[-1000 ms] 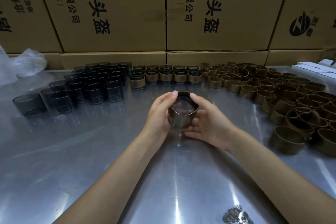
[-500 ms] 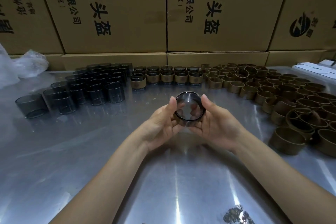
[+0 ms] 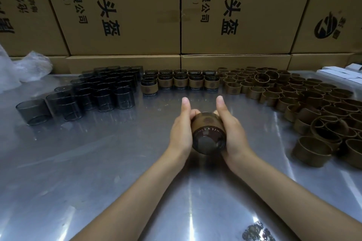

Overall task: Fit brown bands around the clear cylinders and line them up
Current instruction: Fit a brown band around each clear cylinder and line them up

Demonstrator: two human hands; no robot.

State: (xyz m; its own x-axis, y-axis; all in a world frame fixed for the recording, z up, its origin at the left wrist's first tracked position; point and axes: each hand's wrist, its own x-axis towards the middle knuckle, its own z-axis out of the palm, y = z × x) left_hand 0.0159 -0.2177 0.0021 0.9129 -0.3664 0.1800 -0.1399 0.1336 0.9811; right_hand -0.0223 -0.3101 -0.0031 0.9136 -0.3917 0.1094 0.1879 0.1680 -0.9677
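Both hands hold one clear cylinder on its side above the table's middle, its base turned toward me. A brown band wraps its far part. My left hand cups its left side and my right hand its right side, thumbs pointing away and fingers curled underneath. Bare dark clear cylinders stand grouped at the back left. A row of banded cylinders lines the back middle. Loose brown bands lie heaped on the right.
The metal table is shiny. Stacked cardboard boxes wall off the back edge. Crumpled clear plastic lies at the far left, and small white boxes sit at the far right.
The cylinder was tipped from upright on the table, its opening shown to me, then turned so its base faces me. Both hands shifted to cup its sides.
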